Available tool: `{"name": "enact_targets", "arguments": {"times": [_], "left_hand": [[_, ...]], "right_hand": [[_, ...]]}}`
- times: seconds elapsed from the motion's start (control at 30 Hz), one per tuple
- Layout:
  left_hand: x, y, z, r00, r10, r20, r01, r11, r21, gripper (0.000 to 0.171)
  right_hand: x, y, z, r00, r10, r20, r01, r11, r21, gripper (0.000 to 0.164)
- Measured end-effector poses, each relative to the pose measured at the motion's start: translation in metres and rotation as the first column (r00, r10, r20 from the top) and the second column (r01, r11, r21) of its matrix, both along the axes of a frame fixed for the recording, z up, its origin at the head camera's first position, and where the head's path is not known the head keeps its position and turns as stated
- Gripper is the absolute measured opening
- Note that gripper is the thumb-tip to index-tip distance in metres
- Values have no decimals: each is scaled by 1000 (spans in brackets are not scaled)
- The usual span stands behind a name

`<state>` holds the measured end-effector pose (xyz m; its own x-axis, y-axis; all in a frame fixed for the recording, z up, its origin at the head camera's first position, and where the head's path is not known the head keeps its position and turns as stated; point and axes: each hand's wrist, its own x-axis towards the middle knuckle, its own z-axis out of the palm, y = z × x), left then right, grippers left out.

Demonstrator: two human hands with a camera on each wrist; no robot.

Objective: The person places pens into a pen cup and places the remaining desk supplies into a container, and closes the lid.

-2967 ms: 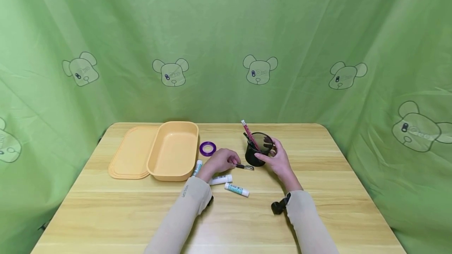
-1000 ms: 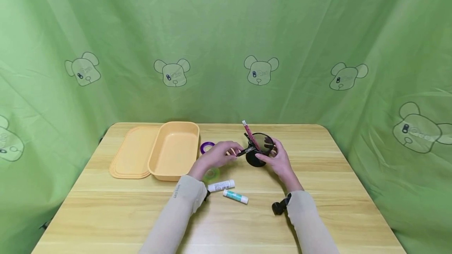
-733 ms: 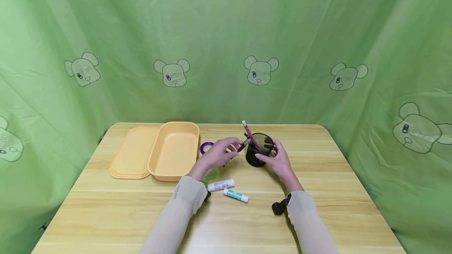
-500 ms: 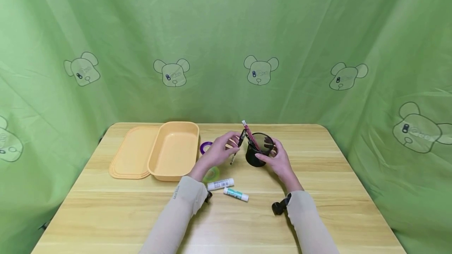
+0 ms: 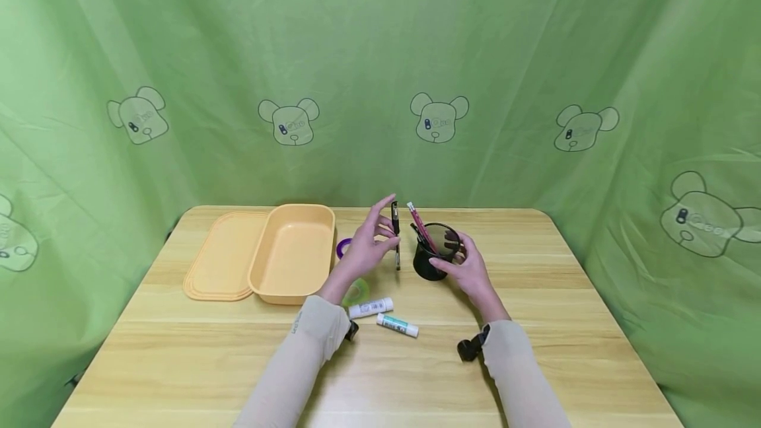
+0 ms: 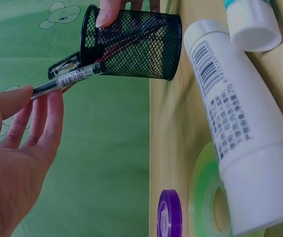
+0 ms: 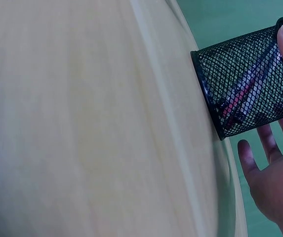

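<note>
My left hand (image 5: 370,244) pinches a black pen (image 5: 396,230) between thumb and fingers, holding it nearly upright just left of the pen holder. In the left wrist view the clear barrel of the pen (image 6: 72,79) shows a barcode label. A black mesh pen holder (image 5: 429,265) stands on the table, with a red pencil (image 5: 421,224) and a dark pen (image 5: 418,232) leaning in it. My right hand (image 5: 470,271) grips this holder from the right, its thumb at the rim. The right wrist view shows the mesh wall (image 7: 250,79) with the pencil's lower part inside.
Two glue sticks, a white one (image 5: 371,307) and a teal-and-white one (image 5: 397,325), lie in front. Behind my left forearm are a green tape roll (image 5: 357,292) and a purple tape roll (image 5: 343,248). An orange box (image 5: 291,256) overlaps its lid (image 5: 222,259) at the left.
My left hand has lifted the pen off the table and turned it from lying flat to nearly upright. The right hand stays on the pen holder.
</note>
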<state>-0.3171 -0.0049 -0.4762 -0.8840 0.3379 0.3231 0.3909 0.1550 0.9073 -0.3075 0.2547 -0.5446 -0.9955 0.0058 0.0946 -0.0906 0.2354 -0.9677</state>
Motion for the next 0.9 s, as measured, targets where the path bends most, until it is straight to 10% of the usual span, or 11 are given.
{"name": "enact_targets", "arguments": {"times": [0.43,0.9], "left_hand": [[19,1,28,998,29,64,-37,991,132,81],[9,2,17,997,18,72,-37,961,274,79]], "right_hand": [[1,0,1,1000,-2,-2,2,1000,0,85],[6,-3,10,1000,-3,-6,3,1000,4,85]]}}
